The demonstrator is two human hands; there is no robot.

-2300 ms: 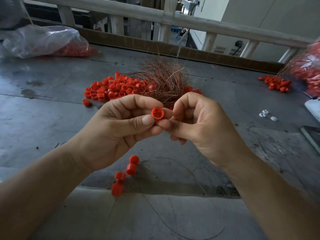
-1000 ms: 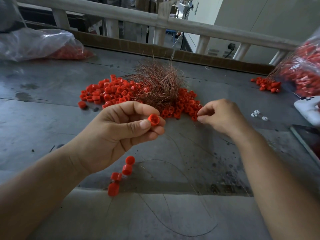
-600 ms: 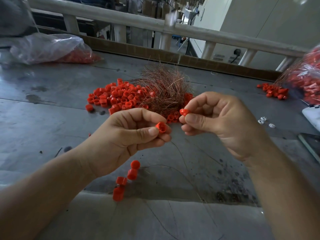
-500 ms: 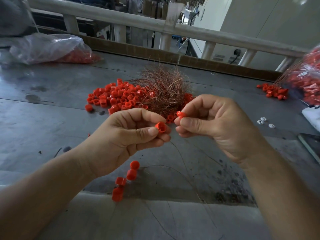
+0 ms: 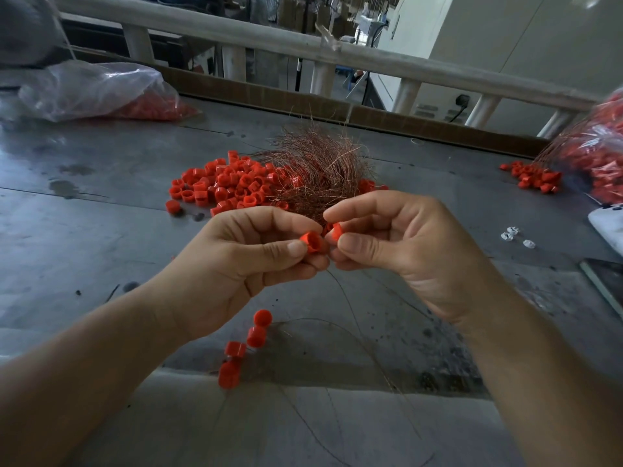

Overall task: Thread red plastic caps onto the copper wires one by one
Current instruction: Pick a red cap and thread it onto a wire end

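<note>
The tabletop [image 5: 101,251] is a grey sheet surface, stained and scuffed, with dark specks toward its near edge and a brown cardboard strip [image 5: 371,114] along its far side. Behind the strip runs a pale railing [image 5: 371,60] on round posts, with a light-coloured wall beyond at the right. A clear plastic bag [image 5: 97,89] holding red pieces lies at the far left. A second bag [image 5: 606,153] of red pieces sits at the right edge, with a small heap of caps [image 5: 532,178] just beside it. At centre, a tangled bundle of copper wires [image 5: 320,166], thin and reddish-brown, lies over a loose pile of red caps [image 5: 219,187]. The caps are short hollow plastic cylinders, closed at one end. Both hands are raised over the tabletop in front of the bundle, almost touching. The left hand [image 5: 236,264] pinches one red cap [image 5: 312,242] between thumb and forefinger, the other fingers curled. The right hand [image 5: 404,251] pinches a second red cap [image 5: 336,230] at its fingertips, just beside the first. A single fine wire [image 5: 362,337] drops from below the hands and curves across the tabletop toward its near edge. Below the left hand, a row of four caps [image 5: 249,338] lies on the tabletop; whether a wire runs through them cannot be told. Three small white pieces [image 5: 512,234] lie well to the right.
</note>
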